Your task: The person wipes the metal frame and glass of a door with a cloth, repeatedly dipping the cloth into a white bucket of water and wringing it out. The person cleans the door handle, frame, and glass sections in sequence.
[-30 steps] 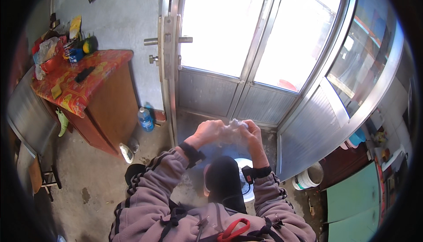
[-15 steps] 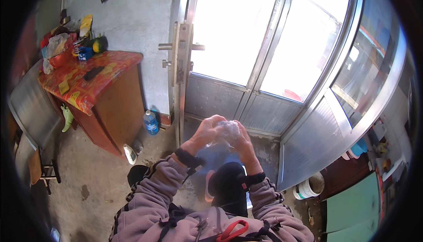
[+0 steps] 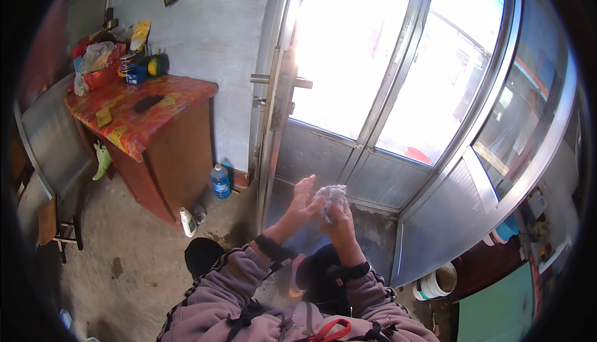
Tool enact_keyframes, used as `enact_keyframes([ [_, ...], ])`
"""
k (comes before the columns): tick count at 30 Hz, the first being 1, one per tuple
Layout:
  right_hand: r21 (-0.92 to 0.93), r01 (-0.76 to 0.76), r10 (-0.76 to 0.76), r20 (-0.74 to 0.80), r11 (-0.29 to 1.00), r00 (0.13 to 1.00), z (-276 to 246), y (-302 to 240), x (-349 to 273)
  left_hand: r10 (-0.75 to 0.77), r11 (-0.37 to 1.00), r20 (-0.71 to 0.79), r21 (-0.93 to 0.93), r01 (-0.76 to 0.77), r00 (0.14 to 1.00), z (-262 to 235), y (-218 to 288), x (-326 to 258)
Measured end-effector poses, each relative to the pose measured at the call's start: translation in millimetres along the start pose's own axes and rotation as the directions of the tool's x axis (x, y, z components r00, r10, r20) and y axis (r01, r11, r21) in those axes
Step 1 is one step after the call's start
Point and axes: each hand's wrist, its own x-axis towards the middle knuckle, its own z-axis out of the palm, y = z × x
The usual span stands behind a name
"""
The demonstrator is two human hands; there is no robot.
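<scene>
Both hands are up in front of the chest with a crumpled white wad (image 3: 331, 196) squeezed between them, looks like tissue or a thin rag. Left hand (image 3: 303, 200) has its fingers stretched mostly straight, palm pressed flat against the side of the wad. Right hand (image 3: 342, 216) is curled around it from the other side, so that one is doing the actual gripping.

If it were me, I'd keep the flat palm steady as a backstop and let the curled fingers roll the stuff, otherwise loose corners poke out the top like they do now.

Straight beyond the hands is a metal-framed glass door (image 3: 348, 93), very bright. Off to the left of the hands sits a wooden cabinet (image 3: 168, 168) with a red patterned cloth, and a blue bottle (image 3: 220, 181) stands on the floor beside it. Down to the right of the hands, a white bucket (image 3: 435, 283).
</scene>
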Motion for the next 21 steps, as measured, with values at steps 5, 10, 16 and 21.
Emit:
enact_keyframes([
  [5, 0.117, -0.206, 0.195, 0.104, 0.971, 0.975, 13.0, 15.7, -1.8, 0.078, 0.996, -0.100, 0.052, -0.073, 0.992, 4.6, -15.6, -31.1],
  [10, 0.014, -0.149, 0.138, 0.305, 0.989, 0.942, 26.4, 9.3, -6.7, -0.027, 0.996, -0.199, 0.073, 0.042, 0.980, -16.3, 9.3, -56.0],
  [16, -0.357, -0.067, 0.120, 0.128, 0.932, 0.984, 46.2, -6.3, 10.6, 0.025, 0.956, -0.256, -0.276, -0.098, 0.966, -81.3, 124.1, -68.2],
  [21, -0.450, -0.084, 0.141, 0.096, 0.889, 0.985, 80.3, 42.9, 61.8, 0.264, 0.908, -0.417, -0.198, -0.370, 0.870, -121.4, 207.2, -37.4],
])
